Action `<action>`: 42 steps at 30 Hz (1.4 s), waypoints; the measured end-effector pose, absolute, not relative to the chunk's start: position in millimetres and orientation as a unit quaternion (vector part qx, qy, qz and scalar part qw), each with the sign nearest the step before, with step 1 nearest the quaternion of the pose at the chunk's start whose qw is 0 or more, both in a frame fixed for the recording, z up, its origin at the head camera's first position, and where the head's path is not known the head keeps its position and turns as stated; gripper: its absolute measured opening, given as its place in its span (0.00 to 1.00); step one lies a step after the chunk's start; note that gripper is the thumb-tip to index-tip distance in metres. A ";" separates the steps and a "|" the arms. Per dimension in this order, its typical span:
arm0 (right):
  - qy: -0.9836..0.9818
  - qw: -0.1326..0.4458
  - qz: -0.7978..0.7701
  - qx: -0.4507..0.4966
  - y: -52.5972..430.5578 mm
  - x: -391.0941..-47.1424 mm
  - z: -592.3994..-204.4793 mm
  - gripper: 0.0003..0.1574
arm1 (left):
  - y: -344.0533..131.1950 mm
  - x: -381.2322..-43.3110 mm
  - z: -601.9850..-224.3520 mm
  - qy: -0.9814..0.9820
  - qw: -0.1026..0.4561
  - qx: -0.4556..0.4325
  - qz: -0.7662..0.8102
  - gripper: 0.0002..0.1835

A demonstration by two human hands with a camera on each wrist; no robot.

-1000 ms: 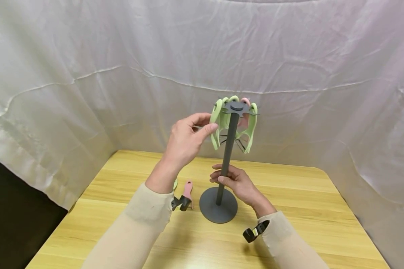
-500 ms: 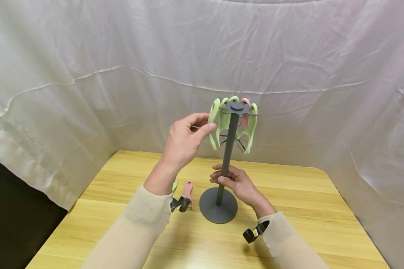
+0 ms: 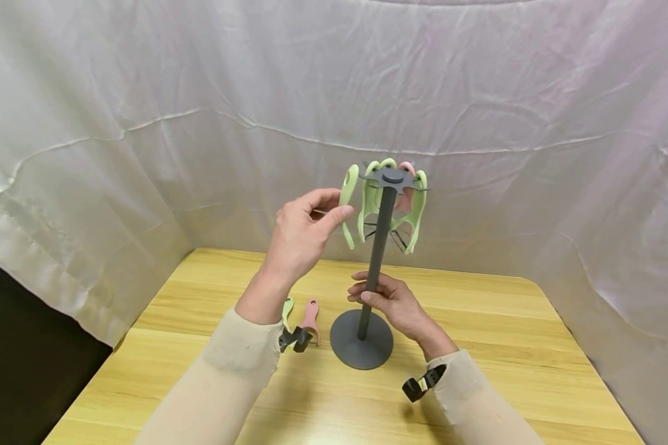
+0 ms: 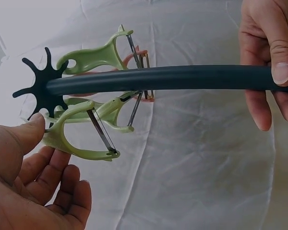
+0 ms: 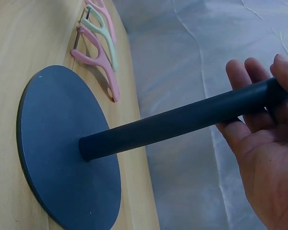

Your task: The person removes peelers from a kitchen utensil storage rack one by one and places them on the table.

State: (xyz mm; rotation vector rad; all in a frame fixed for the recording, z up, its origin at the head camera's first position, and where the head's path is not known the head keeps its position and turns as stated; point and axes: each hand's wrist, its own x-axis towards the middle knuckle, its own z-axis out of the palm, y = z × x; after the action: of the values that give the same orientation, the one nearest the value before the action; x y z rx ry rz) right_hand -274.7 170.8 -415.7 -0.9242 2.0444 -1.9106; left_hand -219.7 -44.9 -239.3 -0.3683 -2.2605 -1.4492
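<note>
My left hand pinches a light green Y-shaped peeler by its handle, thumb against fingers. The peeler hangs upright just left of the hooked top of a dark grey stand, with a small gap in the head view. In the left wrist view its blade points away from the hooks. More green peelers and a pink peeler hang on the other hooks. Lower down, my right hand holds the stand's pole between thumb and fingers, above the round base.
On the wooden table left of the base lie a pink peeler and a green peeler, partly behind my left wrist. The right wrist view also shows another pink peeler there. White curtains surround the table.
The left hand has drawn the green peeler leftward, off and away from the stand's hook. The right hand and the stand stay nearly where they were.
</note>
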 end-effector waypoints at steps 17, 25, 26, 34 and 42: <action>0.683 0.102 -0.651 -0.315 170.0 -274.9 -413.7 0.25 | -58.3 -222.6 -255.9 -0.822 0.208 -0.104 -0.519 0.17; 0.689 0.099 -0.644 -0.317 169.6 -275.5 -413.7 0.24 | -62.4 -223.5 -266.9 -0.827 0.204 -0.090 -0.516 0.16; 0.690 0.099 -0.643 -0.316 169.7 -275.5 -413.7 0.24 | -62.8 -223.9 -268.6 -0.828 0.203 -0.088 -0.515 0.16; 0.690 0.098 -0.644 -0.315 170.2 -274.6 -414.1 0.24 | -65.6 -225.9 -280.1 -0.835 0.200 -0.076 -0.507 0.15; 0.687 0.098 -0.647 -0.316 170.2 -275.0 -414.8 0.24 | -68.0 -224.7 -290.8 -0.841 0.196 -0.057 -0.500 0.14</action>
State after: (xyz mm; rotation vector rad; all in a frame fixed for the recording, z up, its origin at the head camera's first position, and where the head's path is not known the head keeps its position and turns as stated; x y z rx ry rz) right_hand -275.0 170.2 -414.8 -0.9359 2.0325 -1.9152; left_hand -224.7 -68.0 -290.8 -0.1606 -2.3573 -1.4022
